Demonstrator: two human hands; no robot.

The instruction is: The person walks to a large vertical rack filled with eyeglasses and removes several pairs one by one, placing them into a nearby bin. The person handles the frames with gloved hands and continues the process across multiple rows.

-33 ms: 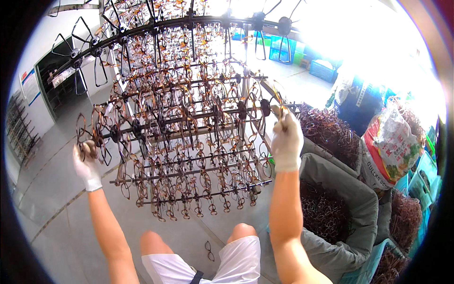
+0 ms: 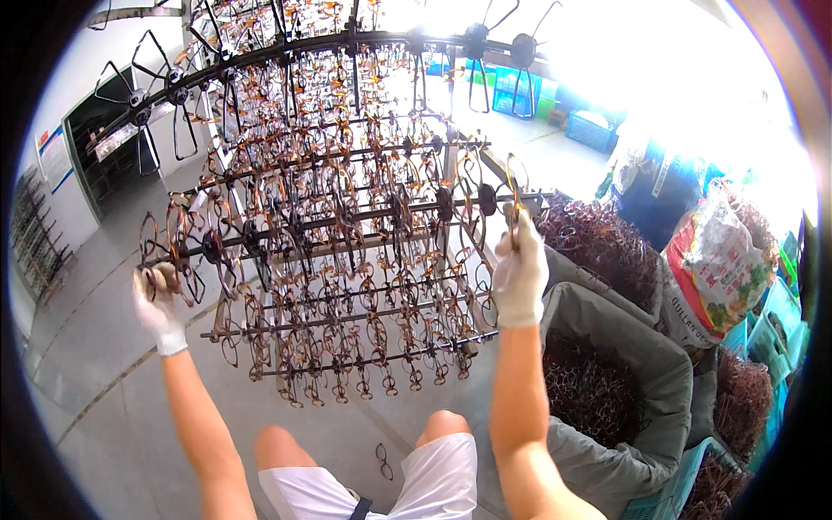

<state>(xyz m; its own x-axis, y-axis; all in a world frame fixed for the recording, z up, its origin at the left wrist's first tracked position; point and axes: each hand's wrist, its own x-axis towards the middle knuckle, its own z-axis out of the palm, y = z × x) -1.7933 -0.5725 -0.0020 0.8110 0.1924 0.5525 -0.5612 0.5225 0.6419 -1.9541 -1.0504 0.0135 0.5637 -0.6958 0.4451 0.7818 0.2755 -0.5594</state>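
Note:
A rack of several dark rods (image 2: 347,215) carries many brown, tortoiseshell-toned eyeglass frames (image 2: 399,208). My left hand (image 2: 159,302), in a white glove, has its fingers curled round the lower part of an eyeglass frame at the left end of the nearest raised rod. At that rod's right end, my gloved right hand (image 2: 522,273) pinches an upright eyeglass frame (image 2: 516,186) between thumb and fingers. Its lower part is hidden by the fingers. Round dark clamps (image 2: 487,199) sit along the rod between my hands.
Above, a curved bar (image 2: 347,39) bears wire holders. To the right stand a grey-lined bin (image 2: 624,325) of brown frames, another heaped bin (image 2: 598,227), a printed sack (image 2: 715,273) and turquoise crates (image 2: 667,494). One eyeglass frame (image 2: 383,459) lies on the floor between my knees.
My right hand has come down a little from the rod's end, its fingers now pointing up at the eyeglass frame. My left hand has dropped very slightly.

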